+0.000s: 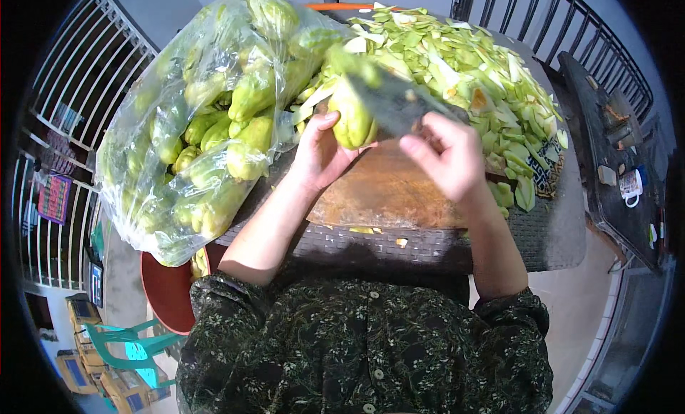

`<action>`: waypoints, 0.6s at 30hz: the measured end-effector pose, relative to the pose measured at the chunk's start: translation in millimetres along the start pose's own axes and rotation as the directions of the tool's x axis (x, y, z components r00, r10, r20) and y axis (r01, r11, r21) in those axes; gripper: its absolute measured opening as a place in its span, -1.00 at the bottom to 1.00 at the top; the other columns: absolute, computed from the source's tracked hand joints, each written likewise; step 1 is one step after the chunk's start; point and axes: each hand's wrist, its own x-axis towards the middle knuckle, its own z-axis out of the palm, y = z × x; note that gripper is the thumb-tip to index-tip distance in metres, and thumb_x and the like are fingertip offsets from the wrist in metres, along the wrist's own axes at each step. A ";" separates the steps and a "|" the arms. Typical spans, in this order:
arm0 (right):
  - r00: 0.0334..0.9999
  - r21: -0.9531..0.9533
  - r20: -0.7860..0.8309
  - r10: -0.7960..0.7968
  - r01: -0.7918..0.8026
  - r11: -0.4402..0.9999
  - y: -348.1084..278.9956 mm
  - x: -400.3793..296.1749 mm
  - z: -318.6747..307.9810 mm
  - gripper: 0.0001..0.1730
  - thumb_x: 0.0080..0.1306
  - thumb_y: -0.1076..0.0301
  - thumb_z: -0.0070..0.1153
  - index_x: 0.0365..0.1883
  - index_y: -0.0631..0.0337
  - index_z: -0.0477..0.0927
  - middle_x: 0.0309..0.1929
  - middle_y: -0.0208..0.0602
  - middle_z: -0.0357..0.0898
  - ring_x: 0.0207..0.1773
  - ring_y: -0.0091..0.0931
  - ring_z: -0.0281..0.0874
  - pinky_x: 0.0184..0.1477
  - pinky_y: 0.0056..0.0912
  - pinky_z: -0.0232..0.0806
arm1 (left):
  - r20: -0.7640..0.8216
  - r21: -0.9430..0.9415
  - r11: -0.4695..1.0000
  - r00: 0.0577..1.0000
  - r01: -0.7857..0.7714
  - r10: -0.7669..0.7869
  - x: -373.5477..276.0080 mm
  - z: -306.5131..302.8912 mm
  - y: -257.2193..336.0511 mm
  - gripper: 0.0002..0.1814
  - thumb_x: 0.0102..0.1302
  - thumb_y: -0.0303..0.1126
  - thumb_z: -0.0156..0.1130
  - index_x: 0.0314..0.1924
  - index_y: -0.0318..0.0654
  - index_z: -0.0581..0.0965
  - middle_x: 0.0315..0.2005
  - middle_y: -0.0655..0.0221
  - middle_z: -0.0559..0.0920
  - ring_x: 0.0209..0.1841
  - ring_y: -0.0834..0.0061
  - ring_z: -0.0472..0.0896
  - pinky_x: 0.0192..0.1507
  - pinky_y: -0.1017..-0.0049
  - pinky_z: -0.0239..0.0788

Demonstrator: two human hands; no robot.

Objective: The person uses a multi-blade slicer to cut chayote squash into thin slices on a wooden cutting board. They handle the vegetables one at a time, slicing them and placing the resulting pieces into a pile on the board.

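Note:
My left hand (326, 154) holds a pale green chayote (353, 120) upright above a worn wooden cutting board (396, 192). In my right hand (447, 154) is a broad-bladed knife (393, 101), its dark blade blurred and lying across the far side of the chayote. The grip on its handle is mostly hidden by my fingers. To the left, a large clear plastic bag (144, 168) bulges with many whole chayotes (254, 93). Beyond the board and to its right spreads a heap of green peel and thin slices (428, 55).
A red plastic tub (166, 291) stands below the table at left, near a teal plastic chair (134, 344) and cardboard boxes (115, 384). At right, a dark bench (604, 162) carries a white mug (631, 186). The woven dark tabletop (348, 253) shows along the near edge.

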 end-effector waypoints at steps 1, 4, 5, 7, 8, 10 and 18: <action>0.997 -0.022 0.049 -0.055 0.056 0.998 -9.0 -3.1 3.6 -0.49 0.15 -0.04 0.36 -0.57 0.23 0.46 -0.67 -0.28 0.46 -0.65 -0.41 0.41 -0.55 -0.35 0.27 | 0.011 0.004 1.000 1.000 0.006 -0.006 -1.3 2.9 0.7 -0.31 0.28 0.01 0.17 0.33 -0.13 0.29 0.24 0.23 0.44 0.27 0.29 0.42 0.28 0.13 0.26; 0.940 -0.130 0.078 -0.332 0.340 0.931 -14.3 -9.1 16.8 -0.49 0.04 0.02 0.44 -0.56 0.21 0.40 -0.67 -0.24 0.37 -0.64 -0.27 0.37 -0.52 -0.32 0.27 | -0.020 -0.043 0.996 0.996 0.081 -0.082 2.6 -15.3 0.5 -0.34 0.41 0.14 -0.04 0.32 -0.17 0.32 0.22 0.16 0.45 0.24 0.24 0.46 0.27 0.14 0.31; 0.940 -0.137 0.082 -0.332 0.341 0.930 -16.0 -9.4 18.6 -0.48 0.04 0.01 0.44 -0.57 0.19 0.39 -0.67 -0.25 0.38 -0.63 -0.28 0.39 -0.52 -0.32 0.27 | -0.116 0.076 0.995 0.992 0.059 -0.050 6.8 -16.2 -2.4 -0.34 0.44 0.11 -0.07 0.33 -0.21 0.32 0.24 0.13 0.44 0.26 0.22 0.44 0.31 0.15 0.28; 0.940 -0.148 0.093 -0.328 0.339 0.929 -16.3 -11.0 19.6 -0.46 0.02 -0.02 0.44 -0.60 0.17 0.38 -0.67 -0.28 0.39 -0.63 -0.30 0.42 -0.54 -0.32 0.27 | -0.139 -0.050 0.996 0.987 0.076 -0.082 5.2 -13.3 -2.9 -0.39 0.47 0.05 -0.10 0.33 -0.20 0.32 0.23 0.15 0.45 0.24 0.23 0.45 0.30 0.19 0.29; 0.941 -0.159 0.085 -0.328 0.337 0.928 -13.4 -10.6 20.9 -0.44 0.00 -0.06 0.45 -0.62 0.15 0.38 -0.66 -0.32 0.41 -0.62 -0.30 0.45 -0.55 -0.31 0.28 | -0.132 -0.061 0.995 0.988 0.075 -0.083 6.1 -16.7 -4.1 -0.39 0.47 0.06 -0.10 0.33 -0.20 0.32 0.23 0.15 0.46 0.24 0.23 0.46 0.30 0.20 0.29; 0.939 -0.167 0.098 -0.329 0.341 0.925 -11.3 -10.7 21.7 -0.44 0.00 -0.06 0.45 -0.62 0.15 0.38 -0.65 -0.33 0.43 -0.62 -0.31 0.45 -0.54 -0.30 0.29 | -0.121 -0.066 0.995 0.989 0.076 -0.084 6.6 -21.5 -5.0 -0.37 0.46 0.08 -0.09 0.33 -0.20 0.32 0.23 0.15 0.46 0.23 0.23 0.46 0.30 0.20 0.30; 0.943 -0.265 0.102 -0.316 0.331 0.905 9.0 -1.2 18.6 -0.44 0.03 -0.12 0.41 -0.58 0.17 0.42 -0.63 -0.28 0.43 -0.59 -0.31 0.47 -0.51 -0.27 0.29 | 0.005 0.037 0.999 0.999 0.039 -0.040 -8.6 -14.4 0.6 -0.19 0.29 0.23 0.08 0.34 -0.21 0.29 0.22 0.20 0.46 0.22 0.25 0.47 0.24 0.23 0.35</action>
